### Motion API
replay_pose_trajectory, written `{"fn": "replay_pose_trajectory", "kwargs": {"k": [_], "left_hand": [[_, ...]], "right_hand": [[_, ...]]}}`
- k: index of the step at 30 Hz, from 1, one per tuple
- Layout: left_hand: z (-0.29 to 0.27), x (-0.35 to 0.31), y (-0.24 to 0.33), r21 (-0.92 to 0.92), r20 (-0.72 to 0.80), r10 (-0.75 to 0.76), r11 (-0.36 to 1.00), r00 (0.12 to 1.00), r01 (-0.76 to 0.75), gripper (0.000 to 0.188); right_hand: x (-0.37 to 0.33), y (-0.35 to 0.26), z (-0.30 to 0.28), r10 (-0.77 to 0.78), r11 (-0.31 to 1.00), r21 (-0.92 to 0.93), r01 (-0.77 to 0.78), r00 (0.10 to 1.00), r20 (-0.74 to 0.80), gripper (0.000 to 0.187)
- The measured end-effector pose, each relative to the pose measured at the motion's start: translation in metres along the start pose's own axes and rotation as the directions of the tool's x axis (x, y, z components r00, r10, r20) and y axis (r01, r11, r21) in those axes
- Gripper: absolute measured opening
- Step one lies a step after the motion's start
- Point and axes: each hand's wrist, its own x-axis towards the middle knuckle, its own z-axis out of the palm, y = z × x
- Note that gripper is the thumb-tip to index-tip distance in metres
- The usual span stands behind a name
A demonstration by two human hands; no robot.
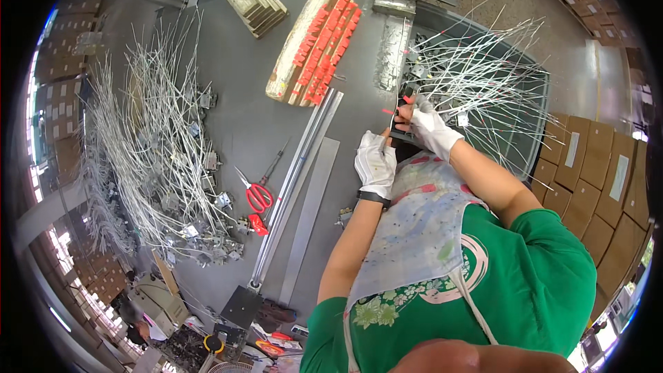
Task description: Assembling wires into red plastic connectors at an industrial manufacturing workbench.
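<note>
Both my hands wear white gloves with bare fingertips and meet at the table's right side. My right hand (431, 130) is closed, its fingertips pinching a small dark part with red bits (406, 99). Just below and left of it, my left hand (376, 164) has its fingers bent together toward the same spot; what they hold, if anything, is hidden. Beside my right hand, a dark green bin (544, 107) holds a heap of white wires (476, 72) with small metal parts at their ends.
A large pile of wired metal parts (166, 159) covers the left. Red-handled scissors (259, 197), a screwdriver (275, 166) and long metal rails (297, 186) lie mid-table. Wooden strips with red pieces (324, 48) lie farther off. Cardboard boxes (594, 159) stand at the right.
</note>
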Motion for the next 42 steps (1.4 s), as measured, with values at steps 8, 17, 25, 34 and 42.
{"fn": "replay_pose_trajectory", "kwargs": {"k": [8, 17, 25, 34, 42], "left_hand": [[0.005, -0.003, -0.012, 0.028, -0.049, 0.027, 0.999, 0.998, -0.026, 0.022], [-0.043, -0.008, 0.009, -0.18, -0.12, 0.056, 0.981, 0.991, -0.077, 0.02], [-0.116, -0.012, 0.025, -0.206, 0.036, 0.044, 0.978, 0.998, -0.036, 0.017], [-0.1, -0.002, 0.058, -0.229, 0.034, 0.349, 0.915, 0.937, -0.332, 0.025], [-0.06, -0.031, 0.03, -0.178, 0.105, 0.183, 0.97, 0.977, -0.163, 0.035]], "right_hand": [[0.005, 0.0, 0.004, 0.03, 0.997, -0.073, -0.025, 0.997, 0.071, 0.035], [-0.039, -0.029, 0.04, -0.214, 0.963, -0.121, 0.24, 0.956, 0.2, 0.03], [-0.087, -0.037, 0.07, -0.342, 0.934, 0.028, 0.355, 0.872, 0.35, 0.028], [-0.097, -0.054, 0.063, -0.643, 0.76, 0.128, 0.637, 0.765, 0.01, 0.03], [-0.03, -0.114, -0.092, -0.934, 0.318, -0.574, 0.755, 0.144, -0.328, 0.03]]}}
